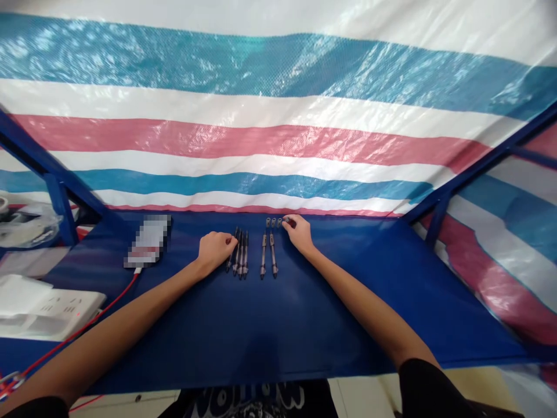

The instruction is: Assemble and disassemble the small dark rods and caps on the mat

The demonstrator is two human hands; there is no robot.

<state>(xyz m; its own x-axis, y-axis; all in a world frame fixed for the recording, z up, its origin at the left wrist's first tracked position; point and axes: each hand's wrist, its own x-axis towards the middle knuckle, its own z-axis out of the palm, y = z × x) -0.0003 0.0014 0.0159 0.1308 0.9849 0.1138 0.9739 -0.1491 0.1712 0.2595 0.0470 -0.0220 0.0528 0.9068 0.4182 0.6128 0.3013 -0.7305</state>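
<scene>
My left hand point(215, 251) is closed, with thumb and fingertips pinched at the leftmost pen of a group of several slim pens point(241, 255) lying side by side. Right of that group, two more pens point(263, 258) lie apart from each other, each with a pale grey clip near its far end. Beyond them sits a short row of small grey pen clips point(274, 222). My right hand point(299, 233) is closed at the right end of this row, its fingertips pinching a small grey clip, partly hidden by the fingers.
On the blue table point(209, 331), a phone point(148, 241) lies at left with a red cable point(117, 299) plugged in. A white power strip point(65, 313) is at the far left. A striped tarp point(270, 139) rises behind, between blue frame bars point(461, 168).
</scene>
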